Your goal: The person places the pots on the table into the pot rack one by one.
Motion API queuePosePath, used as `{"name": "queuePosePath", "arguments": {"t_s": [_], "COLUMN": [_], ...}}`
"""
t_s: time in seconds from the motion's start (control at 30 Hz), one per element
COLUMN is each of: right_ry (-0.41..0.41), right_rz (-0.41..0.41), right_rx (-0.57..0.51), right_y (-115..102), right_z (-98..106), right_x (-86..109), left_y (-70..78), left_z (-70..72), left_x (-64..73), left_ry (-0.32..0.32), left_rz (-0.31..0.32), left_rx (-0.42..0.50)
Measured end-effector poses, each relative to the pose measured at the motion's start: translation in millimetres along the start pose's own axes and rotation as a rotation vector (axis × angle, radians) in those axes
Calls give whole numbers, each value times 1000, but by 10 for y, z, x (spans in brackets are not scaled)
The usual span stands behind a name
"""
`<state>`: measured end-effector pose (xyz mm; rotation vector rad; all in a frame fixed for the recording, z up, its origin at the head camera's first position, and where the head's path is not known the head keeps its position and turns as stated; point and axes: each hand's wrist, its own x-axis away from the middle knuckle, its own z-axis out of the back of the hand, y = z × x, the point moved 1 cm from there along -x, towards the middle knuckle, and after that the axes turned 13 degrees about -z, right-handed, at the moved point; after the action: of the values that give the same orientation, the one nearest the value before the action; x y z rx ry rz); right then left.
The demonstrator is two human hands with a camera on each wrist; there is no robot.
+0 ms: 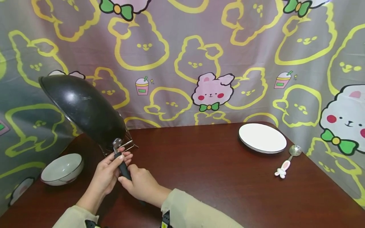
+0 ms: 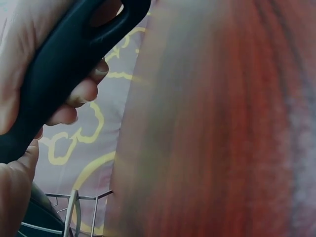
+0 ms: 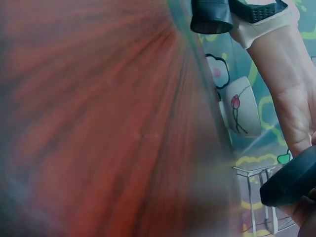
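Note:
A black wok (image 1: 82, 104) is tipped on its side at the left, its dark rounded underside towards me and its inside hidden. Both hands are on its black handle (image 1: 124, 171). My left hand (image 1: 106, 174) holds the handle near the metal joint, thumb along the top. Further down, my right hand (image 1: 144, 184) grips it. The handle's looped end (image 2: 118, 22) shows in the left wrist view. Behind the wok's lower edge stands a wire rack (image 1: 129, 142), partly hidden by it; the wok overlaps the rack in the head view.
A white bowl (image 1: 62, 169) sits on the brown table (image 1: 194, 164) left of my left hand. At the far right are a white plate (image 1: 262, 137) and a spoon (image 1: 286, 164) with a rabbit-shaped handle end. A patterned curtain (image 1: 176, 57) hangs behind the table.

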<state>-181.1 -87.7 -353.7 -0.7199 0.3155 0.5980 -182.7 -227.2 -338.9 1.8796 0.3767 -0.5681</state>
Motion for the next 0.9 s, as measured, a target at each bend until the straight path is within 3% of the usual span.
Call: {"name": "queuePosePath", "arguments": {"t_s": [0.23,0.7,0.9], "right_ry": [-28,-20,-108], "right_rz": [-58,-102,-239], "right_rx": [27,27,-23], "right_y": [-20,15,31], "right_z": [-7,-86,-134], "right_x": [-69,-119,-129], "left_y": [8,-59,-100], "left_z": [46,117,163], "left_x": [-45,-81,-102], "left_ry": [21,53,45], "left_rz": [51,77,84], "left_rx": [-45,-16,-84]}}
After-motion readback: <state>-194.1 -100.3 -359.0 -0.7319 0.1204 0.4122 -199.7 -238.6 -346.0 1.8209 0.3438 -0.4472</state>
